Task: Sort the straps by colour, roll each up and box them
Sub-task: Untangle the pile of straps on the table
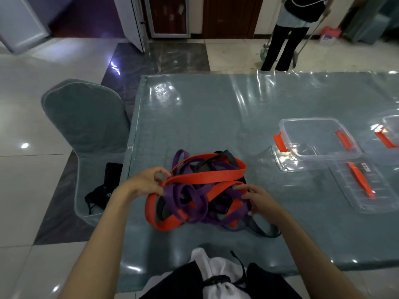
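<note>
Grey-green worktop [194,108] under clear plastic sheet; clear plastic box with orange latches [317,139] sits at right, well apart from the heap. Tangled heap of orange, purple and dark grey straps [200,190] lies near the front edge. Left hand [146,182] pinches an orange strap loop [207,175]; right hand [259,199] rests relaxed fingers on the heap's right side.

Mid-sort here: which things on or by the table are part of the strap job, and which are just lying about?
Job:
- orange strap, pinched by left hand
- purple straps
- dark grey straps
- right hand on the tangle
- clear box
- lid

Lying about:
- black bag on chair
- second box, partly out of view
</note>
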A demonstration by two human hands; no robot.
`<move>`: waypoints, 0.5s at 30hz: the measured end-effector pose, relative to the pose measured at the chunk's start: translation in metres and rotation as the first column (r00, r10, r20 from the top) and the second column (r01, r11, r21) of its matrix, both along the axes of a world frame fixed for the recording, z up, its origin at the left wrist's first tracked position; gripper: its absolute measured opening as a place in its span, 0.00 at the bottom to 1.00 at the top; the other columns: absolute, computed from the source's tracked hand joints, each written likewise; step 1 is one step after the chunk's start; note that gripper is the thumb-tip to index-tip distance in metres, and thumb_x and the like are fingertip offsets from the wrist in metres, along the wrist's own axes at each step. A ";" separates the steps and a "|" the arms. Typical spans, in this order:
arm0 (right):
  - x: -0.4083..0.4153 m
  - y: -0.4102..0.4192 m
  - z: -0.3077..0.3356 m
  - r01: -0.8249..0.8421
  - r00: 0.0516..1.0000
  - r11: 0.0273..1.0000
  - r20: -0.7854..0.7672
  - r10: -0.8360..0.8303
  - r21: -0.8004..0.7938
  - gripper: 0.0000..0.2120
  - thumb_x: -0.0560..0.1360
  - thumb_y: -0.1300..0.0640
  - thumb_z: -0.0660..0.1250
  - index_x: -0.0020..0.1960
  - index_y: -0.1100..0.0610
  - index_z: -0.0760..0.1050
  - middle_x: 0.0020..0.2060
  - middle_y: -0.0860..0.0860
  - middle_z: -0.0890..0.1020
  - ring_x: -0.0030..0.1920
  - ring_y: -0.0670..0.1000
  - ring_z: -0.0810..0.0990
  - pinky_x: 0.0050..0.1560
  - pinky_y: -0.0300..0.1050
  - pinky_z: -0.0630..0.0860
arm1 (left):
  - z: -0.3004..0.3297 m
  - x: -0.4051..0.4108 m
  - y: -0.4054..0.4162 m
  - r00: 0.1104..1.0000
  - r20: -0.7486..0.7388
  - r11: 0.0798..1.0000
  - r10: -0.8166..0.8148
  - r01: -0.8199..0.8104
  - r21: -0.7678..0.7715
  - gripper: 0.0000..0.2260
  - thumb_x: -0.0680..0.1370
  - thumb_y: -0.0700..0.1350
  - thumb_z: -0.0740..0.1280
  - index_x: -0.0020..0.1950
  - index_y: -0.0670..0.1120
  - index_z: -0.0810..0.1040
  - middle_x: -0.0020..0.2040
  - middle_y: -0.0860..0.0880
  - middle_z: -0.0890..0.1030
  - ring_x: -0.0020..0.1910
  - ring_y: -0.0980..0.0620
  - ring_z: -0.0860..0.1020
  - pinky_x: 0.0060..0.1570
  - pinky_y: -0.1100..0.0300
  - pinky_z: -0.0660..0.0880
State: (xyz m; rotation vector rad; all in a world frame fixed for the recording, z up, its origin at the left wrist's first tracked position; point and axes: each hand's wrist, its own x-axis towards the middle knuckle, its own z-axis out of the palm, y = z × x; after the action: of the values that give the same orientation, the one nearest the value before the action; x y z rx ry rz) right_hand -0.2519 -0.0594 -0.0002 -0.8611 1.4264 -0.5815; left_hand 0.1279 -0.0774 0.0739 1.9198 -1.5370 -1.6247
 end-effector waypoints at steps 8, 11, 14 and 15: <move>0.003 -0.014 0.000 0.209 0.956 0.978 0.208 -0.208 0.015 0.12 0.80 0.70 0.61 0.53 0.60 0.82 0.46 0.62 0.80 0.33 0.54 0.79 0.24 0.39 0.75 | 0.007 0.024 0.003 0.996 0.025 0.996 0.083 -0.084 0.035 0.12 0.82 0.35 0.68 0.64 0.44 0.76 0.53 0.39 0.87 0.50 0.43 0.87 0.59 0.45 0.79; 0.004 -0.014 0.003 0.206 0.952 0.978 0.223 -0.209 0.034 0.13 0.81 0.69 0.62 0.52 0.57 0.84 0.42 0.57 0.82 0.29 0.48 0.80 0.25 0.40 0.77 | 0.003 0.025 0.005 0.982 0.069 0.984 0.174 -0.171 -0.043 0.10 0.85 0.49 0.67 0.62 0.44 0.77 0.54 0.42 0.86 0.48 0.41 0.88 0.59 0.41 0.81; 0.005 -0.014 0.005 0.230 0.930 0.971 0.282 -0.237 0.060 0.13 0.82 0.69 0.62 0.53 0.59 0.84 0.42 0.57 0.82 0.32 0.49 0.83 0.27 0.41 0.80 | 0.004 0.022 0.009 0.959 0.092 0.962 0.267 -0.271 0.033 0.31 0.82 0.69 0.60 0.54 0.41 0.82 0.48 0.40 0.88 0.41 0.44 0.88 0.49 0.48 0.84; 0.006 -0.014 0.006 0.245 0.919 0.967 0.302 -0.255 0.071 0.13 0.82 0.69 0.61 0.54 0.59 0.83 0.43 0.57 0.83 0.33 0.49 0.84 0.28 0.41 0.81 | 0.005 0.021 0.011 0.961 0.083 0.956 0.265 -0.273 0.105 0.36 0.80 0.73 0.58 0.49 0.40 0.83 0.44 0.41 0.88 0.39 0.45 0.87 0.47 0.50 0.83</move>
State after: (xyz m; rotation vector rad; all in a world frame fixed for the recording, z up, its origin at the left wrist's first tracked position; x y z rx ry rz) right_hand -0.2461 -0.0736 0.0063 -0.5353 1.2595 -0.8472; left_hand 0.1487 -0.0662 0.0792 2.1558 -1.1619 -1.5732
